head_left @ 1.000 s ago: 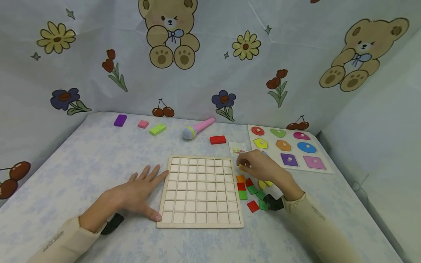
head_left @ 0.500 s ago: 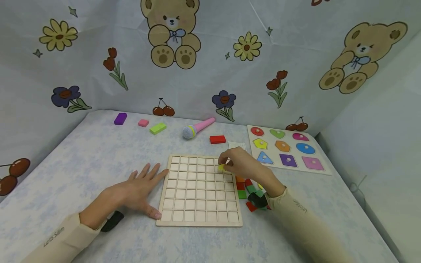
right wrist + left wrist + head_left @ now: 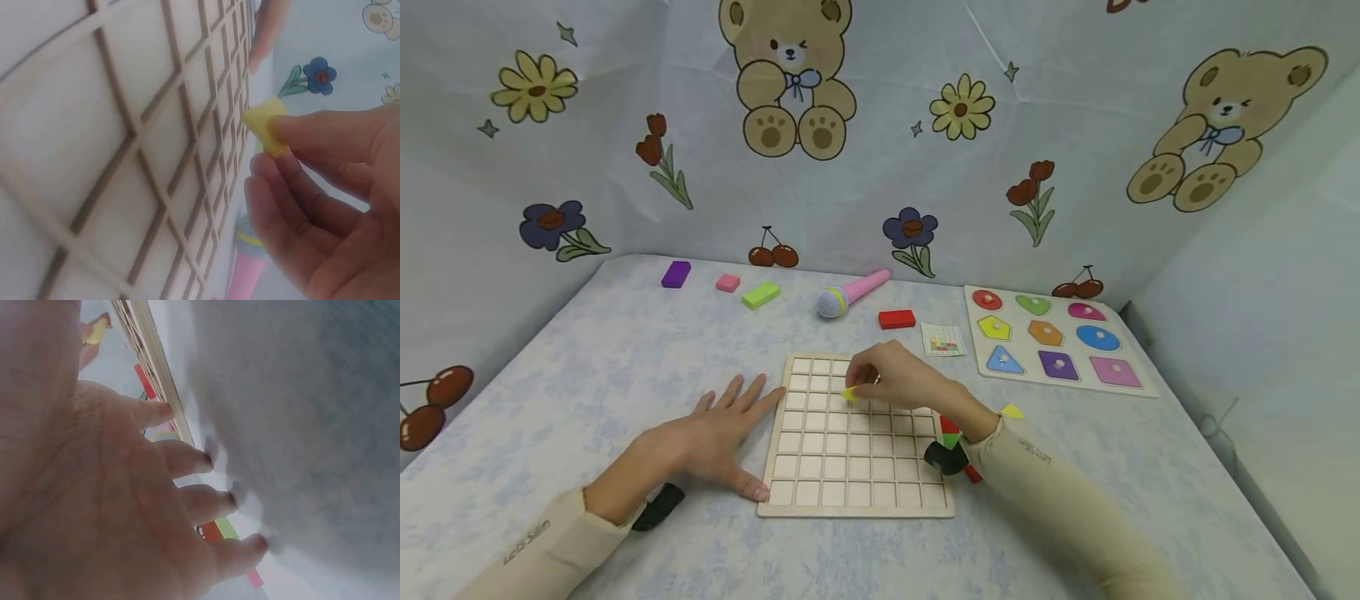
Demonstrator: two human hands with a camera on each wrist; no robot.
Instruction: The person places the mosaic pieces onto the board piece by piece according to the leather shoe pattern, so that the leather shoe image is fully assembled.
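Since the earlier frame your right hand (image 3: 898, 383) moved left, away from the loose tiles (image 3: 951, 433), and is now over the grid board (image 3: 857, 492), upper-middle rows. Near you, your left hand (image 3: 715, 437) lies flat, fingers spread, w/ thumb and fingertips touching the board's left edge. The right hand's thumb and fingers pinch the yellow tile (image 3: 265, 125), held tilted, one corner pointing down-left toward the cells, just above them, not yet seated. All visible cells are free, so there's room on every side; right hand is clearly the nearer one. Farther back: red block (image 3: 897, 318), pink microphone (image 3: 852, 293), shape puzzle (image 3: 1052, 340) at right.
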